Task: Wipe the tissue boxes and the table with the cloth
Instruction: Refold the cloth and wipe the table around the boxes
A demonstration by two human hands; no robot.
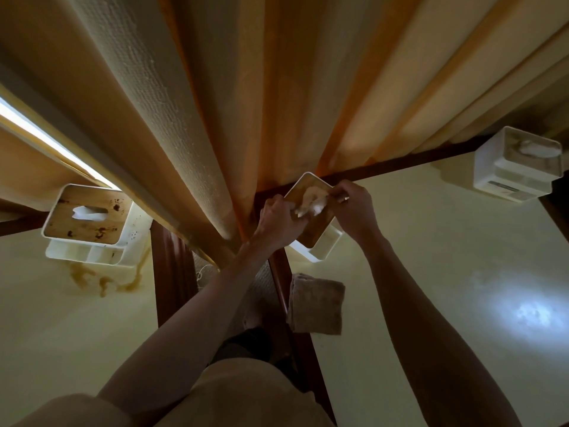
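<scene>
Both my hands are on the middle box (pixel 311 229), which sits at the far corner of the right-hand surface (pixel 431 257), close against the curtain (pixel 215 103). My left hand (pixel 278 220) has its fingers curled together on the tissue (pixel 311 201) that pokes from the wooden lid of that box, and my right hand (pixel 354 208) pinches at the lid's far edge just beside the tissue; I cannot tell whether those fingers hold tissue or only the lid. The cloth (pixel 315 305) lies folded on the same surface, nearer to me than the middle box and at the surface's dark wooden edge, with neither hand touching it. Well to the left of the middle box, on a separate surface (pixel 61 318), stands a second box (pixel 89 223) with brown spots on its wooden lid and a white tissue sticking out. A brown stain (pixel 101 280) spreads over the surface just in front of that second box. Far to the right of the middle box, at the back of its own surface, stands a third box (pixel 517 167), white, with a tissue showing on top. Between the two surfaces there is a gap where my legs and the floor show.
</scene>
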